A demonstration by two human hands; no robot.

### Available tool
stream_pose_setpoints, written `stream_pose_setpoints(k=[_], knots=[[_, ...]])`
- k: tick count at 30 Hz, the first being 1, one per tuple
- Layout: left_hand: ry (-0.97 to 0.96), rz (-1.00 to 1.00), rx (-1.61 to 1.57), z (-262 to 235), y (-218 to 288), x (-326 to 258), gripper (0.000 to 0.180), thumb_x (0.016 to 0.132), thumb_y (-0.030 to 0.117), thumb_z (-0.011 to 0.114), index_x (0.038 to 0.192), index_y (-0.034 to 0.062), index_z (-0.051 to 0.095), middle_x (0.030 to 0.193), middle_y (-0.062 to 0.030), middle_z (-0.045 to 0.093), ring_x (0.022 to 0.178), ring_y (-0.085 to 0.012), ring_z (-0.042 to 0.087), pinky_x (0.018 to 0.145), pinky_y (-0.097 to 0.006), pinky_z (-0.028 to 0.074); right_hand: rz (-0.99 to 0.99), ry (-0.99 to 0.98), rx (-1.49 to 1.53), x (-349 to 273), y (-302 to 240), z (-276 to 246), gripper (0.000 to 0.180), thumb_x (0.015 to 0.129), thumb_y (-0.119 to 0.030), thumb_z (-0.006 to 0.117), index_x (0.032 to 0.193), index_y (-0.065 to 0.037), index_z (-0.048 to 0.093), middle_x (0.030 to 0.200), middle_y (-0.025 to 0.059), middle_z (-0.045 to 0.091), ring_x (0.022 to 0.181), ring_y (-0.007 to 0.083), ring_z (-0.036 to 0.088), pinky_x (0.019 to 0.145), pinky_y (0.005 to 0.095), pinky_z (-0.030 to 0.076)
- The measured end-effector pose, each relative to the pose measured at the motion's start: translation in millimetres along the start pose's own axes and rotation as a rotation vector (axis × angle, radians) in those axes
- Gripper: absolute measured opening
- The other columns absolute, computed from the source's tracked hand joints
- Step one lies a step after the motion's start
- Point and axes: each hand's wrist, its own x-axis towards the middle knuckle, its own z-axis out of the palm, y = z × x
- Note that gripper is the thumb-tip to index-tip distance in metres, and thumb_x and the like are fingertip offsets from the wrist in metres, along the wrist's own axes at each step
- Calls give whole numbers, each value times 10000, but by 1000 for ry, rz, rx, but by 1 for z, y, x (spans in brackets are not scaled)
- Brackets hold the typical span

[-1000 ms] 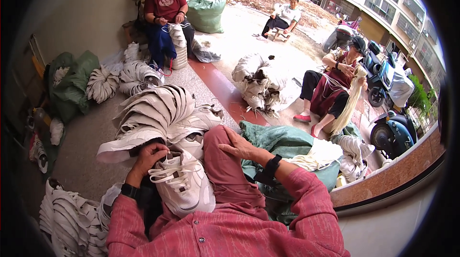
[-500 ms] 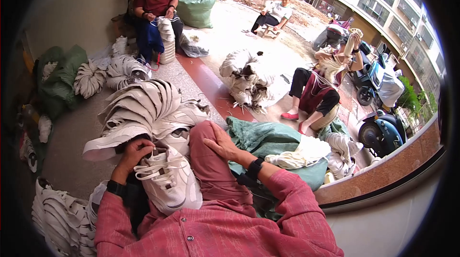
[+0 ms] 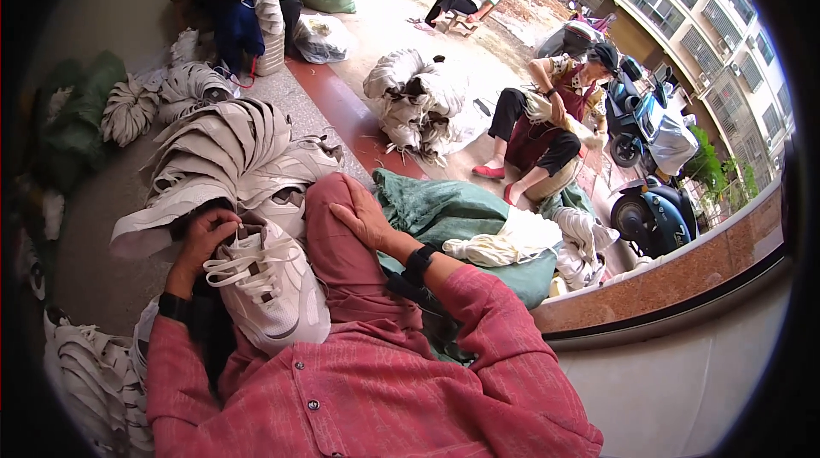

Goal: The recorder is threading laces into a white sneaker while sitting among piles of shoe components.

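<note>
- Stack of white shoe uppers point(image 3: 226, 150): fanned on the floor, just beyond the knee.
- Green sack point(image 3: 444, 210): lies right of the leg.
- White shoe upper point(image 3: 269, 283): rests in the lap, laces up.
- Right hand point(image 3: 363, 214): open, flat on the raised knee, holding nothing.
- Left hand point(image 3: 205, 231): fingers pinched closed on the upper's far lace end.

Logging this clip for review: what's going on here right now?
A person in a red shirt sits with a white shoe upper in the lap. The left hand pinches its white lace at the top; the right hand rests flat on the raised knee, holding nothing. A stack of white uppers lies just ahead, a green sack to the right. Three other people sit farther off.
</note>
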Motion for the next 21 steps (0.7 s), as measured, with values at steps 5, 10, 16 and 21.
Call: stream_pose_setpoints(k=[5,10,16,21], knots=[[0,38,16,-2,-3,-8,118,896,113,646,985,38,669,933,-10,660,856,-88,600,795,-242,488,-36,4,51,-5,-4,5,791,919,-515,507,1464,1,260,1453,244,365,1372,364,326,1133,415,244],[-10,44,35,-2,-5,-10,133,887,117,656,989,33,673,937,-13,659,858,-89,598,794,-239,485,10,-1,21,-7,-3,7,797,916,-526,503,1468,-9,254,1459,242,354,1370,369,324,1133,417,242],[-17,78,67,-4,-7,-2,145,886,115,657,1004,29,663,953,-23,664,852,-87,600,788,-232,485,20,32,-21,-6,-6,5,800,911,-528,508,1466,-9,258,1452,249,360,1361,383,328,1131,422,238],[23,40,28,-10,-9,-3,115,884,89,650,984,36,662,907,-14,651,825,-82,599,756,-231,492,3,42,4,-2,-13,10,796,913,-511,519,1468,-9,248,1448,255,363,1358,377,336,1126,417,252]])
